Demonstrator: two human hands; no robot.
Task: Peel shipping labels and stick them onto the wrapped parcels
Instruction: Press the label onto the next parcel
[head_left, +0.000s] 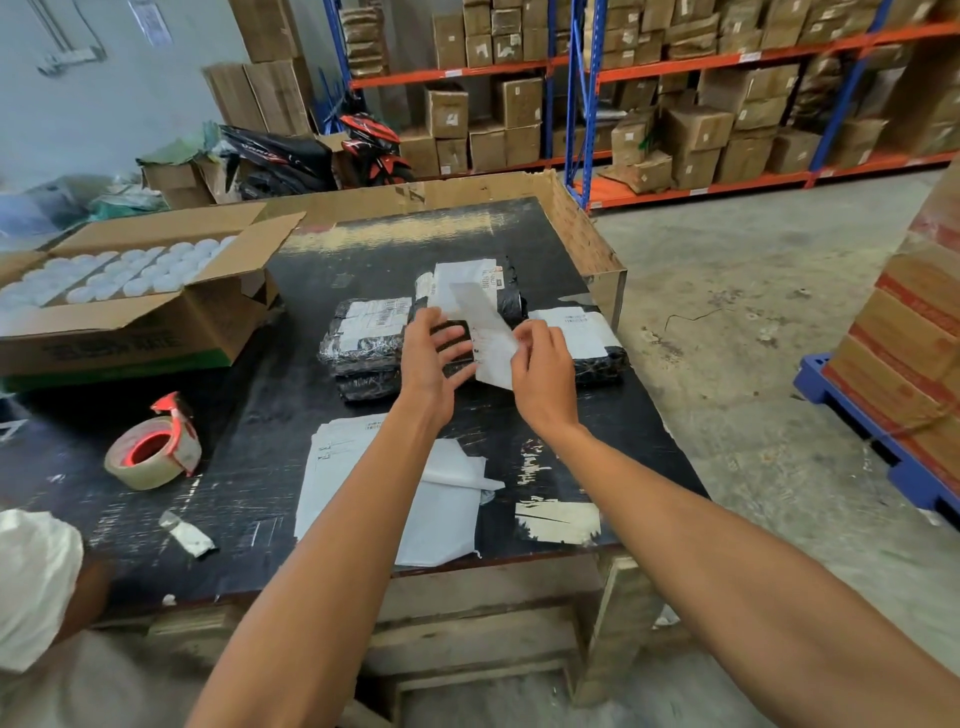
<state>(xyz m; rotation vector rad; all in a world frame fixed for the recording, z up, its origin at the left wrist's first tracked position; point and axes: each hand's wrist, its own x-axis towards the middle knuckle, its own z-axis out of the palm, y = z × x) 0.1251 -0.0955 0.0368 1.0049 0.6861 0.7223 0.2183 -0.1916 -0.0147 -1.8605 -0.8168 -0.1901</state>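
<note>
Several black wrapped parcels lie on the black table (270, 457). The left parcel (363, 338), the far parcel (467, 283) and the right parcel (582, 338) each carry a white label. Over the middle, my right hand (543, 374) pinches a white shipping label (491, 338) that stands up, its backing sheet curling away at the top. My left hand (434, 358) is beside it with fingers spread and fairly straight, touching the label's left edge. A stack of label sheets (337, 457) and peeled backing paper (447, 499) lie near the front edge.
A tape dispenser (156, 447) sits at front left. An open carton of white lids (130, 291) stands at the left. A cardboard wall (587, 228) borders the table's back and right. Shelves of boxes, a motorbike (322, 156) and a blue pallet (883, 457) surround it.
</note>
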